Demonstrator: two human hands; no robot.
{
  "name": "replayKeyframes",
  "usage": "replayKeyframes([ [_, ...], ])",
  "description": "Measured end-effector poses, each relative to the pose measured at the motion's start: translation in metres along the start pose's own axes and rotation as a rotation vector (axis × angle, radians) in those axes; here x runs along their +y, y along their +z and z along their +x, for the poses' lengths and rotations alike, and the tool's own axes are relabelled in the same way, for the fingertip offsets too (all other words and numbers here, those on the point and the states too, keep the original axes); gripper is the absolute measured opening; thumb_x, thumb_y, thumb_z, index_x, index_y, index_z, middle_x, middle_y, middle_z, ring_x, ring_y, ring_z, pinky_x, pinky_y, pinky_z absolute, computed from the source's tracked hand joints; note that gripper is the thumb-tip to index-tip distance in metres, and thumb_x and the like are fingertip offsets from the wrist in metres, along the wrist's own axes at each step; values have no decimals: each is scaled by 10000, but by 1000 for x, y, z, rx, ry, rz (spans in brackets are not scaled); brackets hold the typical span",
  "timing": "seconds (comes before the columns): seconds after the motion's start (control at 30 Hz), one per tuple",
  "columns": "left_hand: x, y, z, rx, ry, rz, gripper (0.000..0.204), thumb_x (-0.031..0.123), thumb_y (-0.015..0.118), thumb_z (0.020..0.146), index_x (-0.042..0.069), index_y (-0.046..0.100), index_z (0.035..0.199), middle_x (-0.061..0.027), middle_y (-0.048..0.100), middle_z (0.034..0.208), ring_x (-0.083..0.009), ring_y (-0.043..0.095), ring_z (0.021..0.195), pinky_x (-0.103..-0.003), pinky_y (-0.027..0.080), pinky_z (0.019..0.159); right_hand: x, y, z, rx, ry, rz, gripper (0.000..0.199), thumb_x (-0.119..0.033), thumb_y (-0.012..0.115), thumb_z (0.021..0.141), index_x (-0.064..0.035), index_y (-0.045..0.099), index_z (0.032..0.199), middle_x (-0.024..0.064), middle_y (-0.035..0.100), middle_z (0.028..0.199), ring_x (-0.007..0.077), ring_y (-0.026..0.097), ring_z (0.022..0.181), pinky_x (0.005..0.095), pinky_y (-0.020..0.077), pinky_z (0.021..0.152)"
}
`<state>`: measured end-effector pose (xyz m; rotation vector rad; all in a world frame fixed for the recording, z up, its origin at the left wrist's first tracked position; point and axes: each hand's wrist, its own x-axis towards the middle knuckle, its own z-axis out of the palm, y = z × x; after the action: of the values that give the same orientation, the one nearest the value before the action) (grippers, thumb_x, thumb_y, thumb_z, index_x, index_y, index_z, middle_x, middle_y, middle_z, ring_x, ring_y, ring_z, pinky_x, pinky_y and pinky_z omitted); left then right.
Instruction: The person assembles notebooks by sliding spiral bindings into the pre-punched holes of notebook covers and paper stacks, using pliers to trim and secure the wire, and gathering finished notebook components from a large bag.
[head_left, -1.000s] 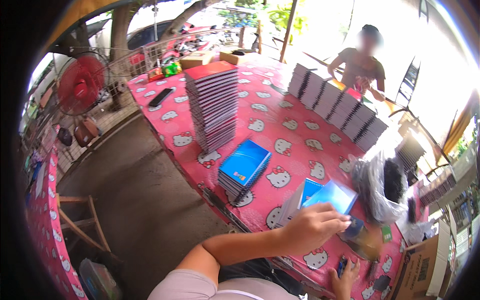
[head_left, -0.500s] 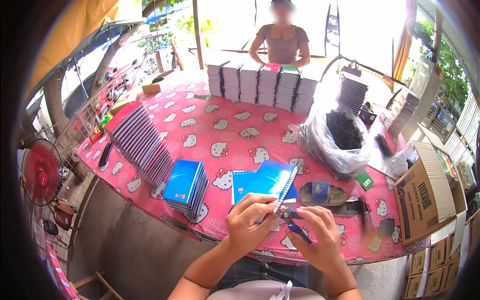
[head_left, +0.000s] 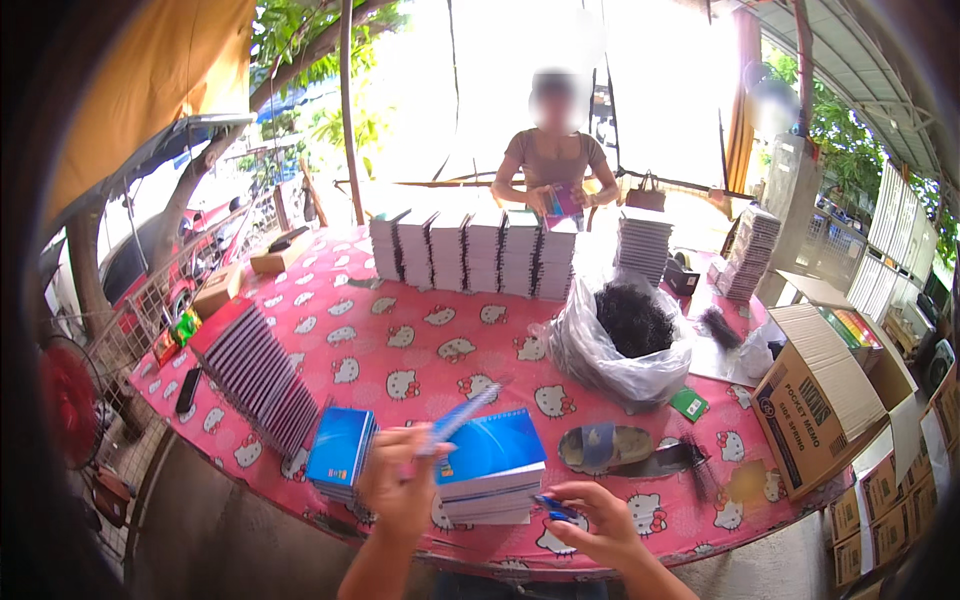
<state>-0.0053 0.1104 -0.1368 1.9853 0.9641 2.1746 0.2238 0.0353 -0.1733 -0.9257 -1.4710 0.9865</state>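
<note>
My left hand (head_left: 398, 485), smeared by motion, grips a thin spiral notebook (head_left: 465, 408) raised edge-on above the table. Beneath it and to its right stands a stack of blue-covered notebooks (head_left: 492, 446) with white page edges facing me. My right hand (head_left: 600, 525) holds small blue-handled pliers (head_left: 558, 508) beside the stack's lower right corner, apart from the notebook. To the left of my left hand is a second pile of blue spiral notebooks (head_left: 340, 446).
A tall leaning pile of coil-bound notebooks (head_left: 255, 375) stands at left. A plastic bag of black coils (head_left: 635, 325), a slipper (head_left: 603, 446) and an open carton (head_left: 820, 410) lie to the right. Across the table, a person (head_left: 555, 160) holds a purple notebook behind notebook stacks (head_left: 470, 252).
My left hand has lifted the notebook off the stack and moved left. The pliers have come away from its coil. The person opposite now holds up a purple notebook. My view has tilted upward.
</note>
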Motion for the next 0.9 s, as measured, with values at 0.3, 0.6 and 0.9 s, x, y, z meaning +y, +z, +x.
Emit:
replayKeyframes([
  [0.3,-47,-98,87,-27,392,466,128,55,659,852,-10,596,943,-126,645,865,-238,596,741,-334,477,654,111,-75,-68,341,8,-1077,417,-135,763,658,-33,605,1030,160,604,1022,347,542,1002,442,424,897],
  [0.6,-142,-98,72,-953,-286,666,266,284,468,960,77,573,1089,-173,662,886,-373,639,846,-438,510,721,107,-68,-64,273,-52,-967,411,-81,760,633,-15,601,1006,162,605,1022,340,540,1002,427,426,895],
  [0.9,-198,-86,53,-1018,-260,595,280,300,480,951,77,612,1056,-135,656,1002,-322,614,979,-435,472,845,109,-74,-66,263,-32,-962,426,-149,766,648,-8,600,1014,174,594,1034,354,523,1009,448,419,888],
])
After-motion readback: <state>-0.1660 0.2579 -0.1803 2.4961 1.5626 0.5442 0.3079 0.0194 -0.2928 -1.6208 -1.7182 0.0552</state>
